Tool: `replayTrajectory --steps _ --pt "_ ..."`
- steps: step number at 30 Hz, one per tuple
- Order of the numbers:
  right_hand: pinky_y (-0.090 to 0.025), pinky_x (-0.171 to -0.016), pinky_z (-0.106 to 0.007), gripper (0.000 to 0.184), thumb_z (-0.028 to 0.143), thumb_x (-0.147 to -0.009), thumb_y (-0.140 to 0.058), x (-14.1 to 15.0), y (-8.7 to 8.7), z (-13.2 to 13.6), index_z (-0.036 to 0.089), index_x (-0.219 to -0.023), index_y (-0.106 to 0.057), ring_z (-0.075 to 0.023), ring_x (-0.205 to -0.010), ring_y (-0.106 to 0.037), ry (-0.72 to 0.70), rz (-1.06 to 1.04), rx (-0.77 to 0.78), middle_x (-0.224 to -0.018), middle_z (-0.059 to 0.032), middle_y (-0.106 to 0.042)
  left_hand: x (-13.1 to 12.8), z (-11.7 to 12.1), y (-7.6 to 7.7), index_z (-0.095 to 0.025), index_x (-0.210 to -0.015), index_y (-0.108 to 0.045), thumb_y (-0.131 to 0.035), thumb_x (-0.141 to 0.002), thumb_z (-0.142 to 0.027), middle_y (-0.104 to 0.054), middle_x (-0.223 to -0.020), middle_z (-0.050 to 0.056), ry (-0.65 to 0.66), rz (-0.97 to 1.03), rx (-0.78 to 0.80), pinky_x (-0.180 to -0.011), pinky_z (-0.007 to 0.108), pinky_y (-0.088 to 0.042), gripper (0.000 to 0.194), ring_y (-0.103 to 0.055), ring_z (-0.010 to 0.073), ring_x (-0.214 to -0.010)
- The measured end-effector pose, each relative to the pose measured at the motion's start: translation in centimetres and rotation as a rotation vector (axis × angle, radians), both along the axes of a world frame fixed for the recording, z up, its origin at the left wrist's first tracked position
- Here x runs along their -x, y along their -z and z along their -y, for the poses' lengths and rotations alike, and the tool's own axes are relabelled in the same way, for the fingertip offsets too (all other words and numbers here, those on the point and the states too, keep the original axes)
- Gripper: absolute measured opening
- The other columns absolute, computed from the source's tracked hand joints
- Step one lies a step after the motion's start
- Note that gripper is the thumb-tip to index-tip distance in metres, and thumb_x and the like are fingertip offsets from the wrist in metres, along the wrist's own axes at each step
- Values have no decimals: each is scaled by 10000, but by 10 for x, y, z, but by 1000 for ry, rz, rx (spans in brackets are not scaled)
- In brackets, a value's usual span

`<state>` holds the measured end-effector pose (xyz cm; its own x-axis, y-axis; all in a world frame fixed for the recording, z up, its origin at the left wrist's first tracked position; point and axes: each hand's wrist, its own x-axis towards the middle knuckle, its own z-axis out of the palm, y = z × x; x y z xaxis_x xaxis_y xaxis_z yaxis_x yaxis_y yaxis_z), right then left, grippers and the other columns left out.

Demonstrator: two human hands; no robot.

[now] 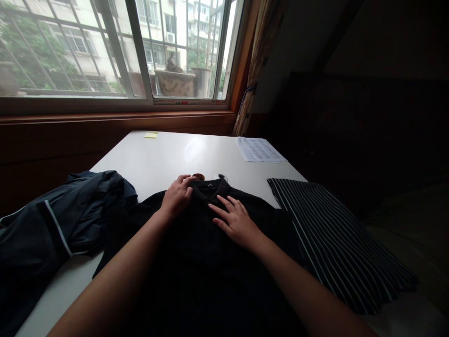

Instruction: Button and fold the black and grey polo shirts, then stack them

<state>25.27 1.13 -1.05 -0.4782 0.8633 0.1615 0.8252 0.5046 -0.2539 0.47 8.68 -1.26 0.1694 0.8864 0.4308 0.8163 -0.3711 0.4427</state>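
Note:
A black collared shirt (196,262) lies spread out front side up, its collar toward the window and a small pale label inside the neck. At the left side of the collar is my left hand (176,195), fingers bent and thumb drawn in on the fabric. My right hand (235,220) rests palm down just below the collar's right side, with its fingers spread. Most of the shirt's lower part is dark, and my forearms cross over it.
Dark blue clothing (84,210) lies bunched at the left of the white table (182,150). A black striped cloth (333,234) covers the right edge. Printed sheets (261,150) and a yellow sticky note (150,135) lie farther back. Two small round objects, one brown (198,177), sit behind the collar.

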Motion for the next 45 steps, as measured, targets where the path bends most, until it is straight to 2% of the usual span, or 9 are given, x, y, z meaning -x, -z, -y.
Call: replayTrajectory --steps 7,11,14,16,23,28,35,42,45 --pt "-281 -1179 -551 433 468 -1029 -404 -4 1 -4 377 -1435 -525 -290 -1440 -334 37 -68 -18 -1575 -17 -406 13 -9 -2 -211 -1230 -603 -540 -949 -404 -686 -1061 83 -51 24 70 -897 384 -510 347 -661 245 -957" --pt "-283 -1187 -519 415 447 -1034 -396 -5 2 -6 354 -1404 -558 -263 -1435 -356 63 -87 -31 -1582 -26 -392 34 -14 -14 -244 -1275 -581 -660 -827 -546 -704 -1013 52 87 150 395 -757 334 -534 546 -686 234 -863" --pt "-227 -1208 -538 433 449 -1031 -401 -5 3 -6 347 -1433 -524 -262 -1472 -309 42 -57 -6 -1607 -30 -352 47 -15 -22 -261 -1313 -559 -699 -776 -510 -709 -978 29 210 235 580 -695 303 -535 608 -697 226 -824" --pt "-191 -1218 -542 454 455 -1033 -394 -3 3 -6 343 -1462 -487 -253 -1498 -261 14 -29 21 -1623 -24 -320 48 -15 -24 -267 -1313 -563 -687 -785 -410 -703 -956 19 191 203 528 -712 308 -529 560 -690 222 -820" --pt "-151 -1218 -563 526 443 -1023 -406 5 -4 -8 347 -1538 -356 -257 -1527 -169 -18 25 111 -1662 -21 -200 21 -5 -9 -281 -1293 -589 -516 -885 -134 -660 -1105 78 -21 -180 -27 -912 412 -482 440 -565 285 -1044" --pt "-168 -1220 -538 614 536 -1005 -403 -17 -14 -25 340 -1571 -271 -247 -1530 -158 -41 77 185 -1675 -19 -120 31 -7 4 -274 -1393 -523 -473 -966 -238 -602 -1146 110 -78 -323 6 -903 420 -479 431 -510 309 -1075" --pt "-160 -1229 -514 689 642 -1000 -273 -64 -6 -31 283 -1587 -239 -262 -1536 -109 113 223 127 -1668 -35 -153 65 -13 9 -334 -1421 -490 -423 -993 -486 -533 -1297 105 -161 -331 131 -957 498 -443 460 -434 354 -1232" --pt "-210 -1201 -557 653 608 -1003 -285 -79 -3 -18 284 -1568 -310 -313 -1523 -166 247 285 88 -1661 -34 -193 78 -8 10 -280 -1415 -497 -464 -980 -364 -472 -1451 114 -157 -355 9 -1157 557 -264 444 -341 319 -1405" --pt "-198 -1212 -525 628 557 -1000 -349 -70 -10 -14 232 -1534 -398 -310 -1513 -207 219 270 24 -1644 -66 -255 63 2 -6 -274 -1363 -552 -467 -970 -231 -516 -1434 106 45 -334 -144 -1172 570 -279 404 -396 302 -1399"
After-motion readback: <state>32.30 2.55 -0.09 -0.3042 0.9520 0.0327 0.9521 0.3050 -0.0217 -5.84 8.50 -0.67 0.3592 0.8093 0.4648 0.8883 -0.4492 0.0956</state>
